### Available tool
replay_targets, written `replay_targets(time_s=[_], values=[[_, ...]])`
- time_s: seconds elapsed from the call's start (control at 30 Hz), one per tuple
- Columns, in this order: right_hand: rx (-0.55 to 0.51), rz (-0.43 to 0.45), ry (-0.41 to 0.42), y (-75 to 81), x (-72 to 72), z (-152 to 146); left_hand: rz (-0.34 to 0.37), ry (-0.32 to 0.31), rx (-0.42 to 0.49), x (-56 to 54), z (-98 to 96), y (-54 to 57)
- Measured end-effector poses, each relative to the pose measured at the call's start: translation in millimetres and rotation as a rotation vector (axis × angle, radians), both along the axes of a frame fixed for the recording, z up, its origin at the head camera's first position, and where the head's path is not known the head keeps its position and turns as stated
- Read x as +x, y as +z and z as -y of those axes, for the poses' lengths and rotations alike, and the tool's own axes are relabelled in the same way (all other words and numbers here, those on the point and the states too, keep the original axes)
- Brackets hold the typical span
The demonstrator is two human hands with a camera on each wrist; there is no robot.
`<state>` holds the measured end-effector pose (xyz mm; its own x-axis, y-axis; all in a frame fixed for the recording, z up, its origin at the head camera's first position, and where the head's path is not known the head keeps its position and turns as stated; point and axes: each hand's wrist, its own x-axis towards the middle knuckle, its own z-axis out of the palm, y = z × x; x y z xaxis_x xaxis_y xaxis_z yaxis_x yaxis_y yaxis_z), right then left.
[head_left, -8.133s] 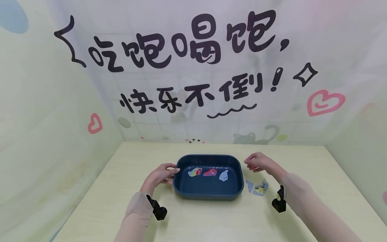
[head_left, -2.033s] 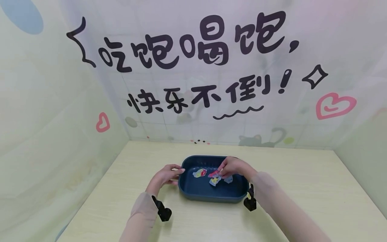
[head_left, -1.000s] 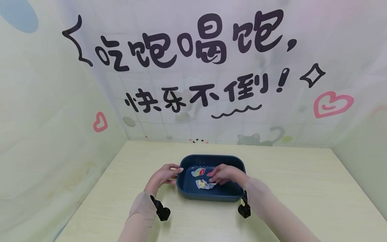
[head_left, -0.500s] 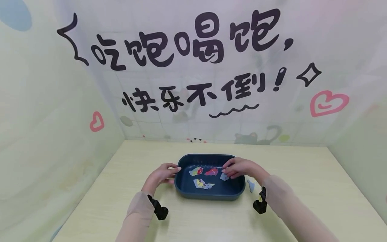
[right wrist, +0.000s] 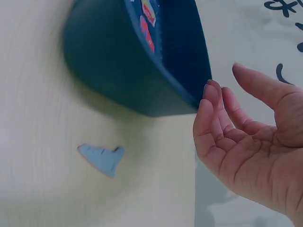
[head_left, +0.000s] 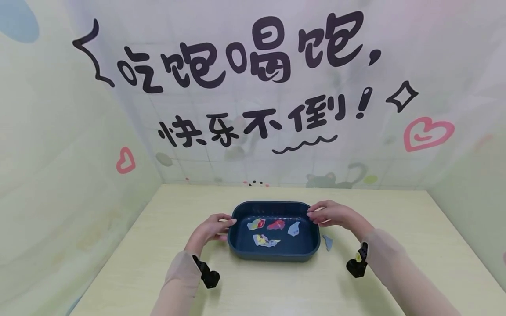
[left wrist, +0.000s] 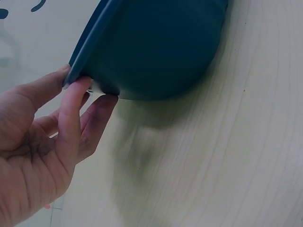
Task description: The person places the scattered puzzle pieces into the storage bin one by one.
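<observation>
A dark blue rectangular tray (head_left: 272,257) stands on the table. Its left rim is pinched by my left hand (head_left: 207,231), thumb on top and fingers beneath, as the left wrist view (left wrist: 42,146) shows. At the tray's right rim hovers my right hand (head_left: 336,215), fingers relaxed, thumb apart, nothing held. Inside the tray lie torn-edged flat picture pieces: a yellow-red one (head_left: 257,224), a red-purple one (head_left: 276,224), a light blue one (head_left: 294,228), and a wider yellow-blue one (head_left: 265,241) in front. A small light blue piece (right wrist: 102,158) lies on the table right of the tray.
The pale wooden table (head_left: 272,289) runs back to a white printed cloth wall (head_left: 253,171). Cloth sides (head_left: 79,210) close it in on left and right. A black camera mount sits on each wrist, the right one (head_left: 357,264) near the small loose piece.
The yellow-blue piece, formerly on the table, was carried into the tray and let go. My right hand then touched the light blue piece there and withdrew rightward. The left hand kept its grip.
</observation>
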<state>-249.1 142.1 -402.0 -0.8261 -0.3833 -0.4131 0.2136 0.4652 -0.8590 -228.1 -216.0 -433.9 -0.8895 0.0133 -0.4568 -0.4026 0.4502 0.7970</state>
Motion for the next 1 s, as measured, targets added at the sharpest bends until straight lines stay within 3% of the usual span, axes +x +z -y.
replay_targets(time_s=[0.3,0.73,1.0], values=[[0.067,-0.003,-0.086,-18.8,5.0,-18.2,-0.005,0.002,0.003,-0.6,2.0,-0.3],[0.275,-0.085,-0.061,-37.2,17.8,-26.1,-0.005,0.000,0.005,-0.3,0.5,-1.5],[0.426,-0.205,-0.028,-43.9,25.2,-19.5,0.002,-0.002,-0.002,-0.5,2.0,-2.3]])
